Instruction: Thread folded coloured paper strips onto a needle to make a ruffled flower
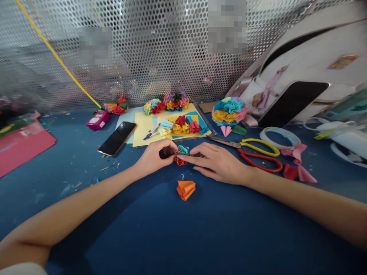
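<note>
Between purple box (98, 120) and backpack (306, 61), contents hidden, left fingers (171, 144) and right fingers (197, 160) pinch ruffled paper (183, 150).

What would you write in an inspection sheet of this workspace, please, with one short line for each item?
Surface: blue table, with paper scraps at left.
Work pieces: blue-and-orange ruffled piece; orange folded piece lying nearer the person.
Clutter: scissors with yellow and red handles at right; purple box and dark phone at left.
Hands: left hand pinches the ruffled piece; right hand touches it with its fingertips.
Cables: nothing certain; a yellow strip or cord slants down at upper left.
Surroundings: perforated mesh behind; pale bag at right.
</note>
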`<state>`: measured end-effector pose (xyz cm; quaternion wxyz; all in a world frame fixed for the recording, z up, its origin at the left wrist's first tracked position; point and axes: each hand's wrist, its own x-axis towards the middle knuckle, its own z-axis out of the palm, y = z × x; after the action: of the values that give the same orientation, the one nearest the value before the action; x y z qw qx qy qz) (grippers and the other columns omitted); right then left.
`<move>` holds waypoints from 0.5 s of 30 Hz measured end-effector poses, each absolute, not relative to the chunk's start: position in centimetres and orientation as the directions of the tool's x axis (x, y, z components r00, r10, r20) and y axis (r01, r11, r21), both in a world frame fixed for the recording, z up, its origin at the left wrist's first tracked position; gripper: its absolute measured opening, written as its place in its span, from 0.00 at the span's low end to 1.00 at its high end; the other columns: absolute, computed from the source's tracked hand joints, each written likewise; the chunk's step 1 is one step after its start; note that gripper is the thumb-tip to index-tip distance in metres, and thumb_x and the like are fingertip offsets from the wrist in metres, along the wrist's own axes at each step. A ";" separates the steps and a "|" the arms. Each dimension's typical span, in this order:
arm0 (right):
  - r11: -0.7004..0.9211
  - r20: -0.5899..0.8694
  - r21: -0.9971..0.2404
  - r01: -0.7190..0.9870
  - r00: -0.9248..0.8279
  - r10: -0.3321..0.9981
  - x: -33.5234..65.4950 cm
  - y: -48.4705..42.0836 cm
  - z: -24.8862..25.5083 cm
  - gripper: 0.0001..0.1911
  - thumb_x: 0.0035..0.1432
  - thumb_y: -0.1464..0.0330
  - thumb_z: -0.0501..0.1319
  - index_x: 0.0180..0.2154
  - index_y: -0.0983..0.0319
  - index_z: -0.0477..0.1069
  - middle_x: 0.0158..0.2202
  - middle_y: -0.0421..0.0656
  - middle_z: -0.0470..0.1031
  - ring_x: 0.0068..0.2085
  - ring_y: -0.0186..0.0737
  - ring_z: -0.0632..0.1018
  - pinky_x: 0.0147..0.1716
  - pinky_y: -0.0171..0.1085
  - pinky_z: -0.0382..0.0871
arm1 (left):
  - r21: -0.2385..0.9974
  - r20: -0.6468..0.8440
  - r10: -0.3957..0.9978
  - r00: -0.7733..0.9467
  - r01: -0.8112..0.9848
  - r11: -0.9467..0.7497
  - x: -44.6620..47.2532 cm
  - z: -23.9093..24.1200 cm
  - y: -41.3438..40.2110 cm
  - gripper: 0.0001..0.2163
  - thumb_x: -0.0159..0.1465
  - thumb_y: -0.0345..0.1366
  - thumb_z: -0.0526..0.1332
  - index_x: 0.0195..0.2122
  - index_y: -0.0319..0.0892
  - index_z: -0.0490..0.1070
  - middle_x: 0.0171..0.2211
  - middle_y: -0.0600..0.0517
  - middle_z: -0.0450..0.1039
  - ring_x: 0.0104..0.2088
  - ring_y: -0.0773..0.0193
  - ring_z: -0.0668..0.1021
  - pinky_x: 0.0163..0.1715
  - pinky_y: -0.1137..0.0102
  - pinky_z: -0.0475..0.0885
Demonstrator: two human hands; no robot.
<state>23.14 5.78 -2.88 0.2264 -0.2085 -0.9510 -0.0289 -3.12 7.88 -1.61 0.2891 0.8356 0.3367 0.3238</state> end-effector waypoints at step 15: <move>0.762 0.548 -0.442 0.473 -0.530 0.647 22.0 4.9 -2.6 0.13 0.64 0.68 0.63 0.50 0.57 0.67 0.46 0.46 0.76 0.44 0.43 0.79 0.42 0.42 0.77 | 0.678 0.402 0.656 0.639 0.273 -0.682 -2.9 -1.3 7.1 0.05 0.65 0.30 0.63 0.39 0.40 0.78 0.35 0.48 0.80 0.33 0.66 0.79 0.35 0.70 0.76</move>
<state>21.99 4.95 -2.62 0.3612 -0.3231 -0.8664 0.1205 -2.88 7.10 -1.26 0.2923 0.8568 0.2709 0.3272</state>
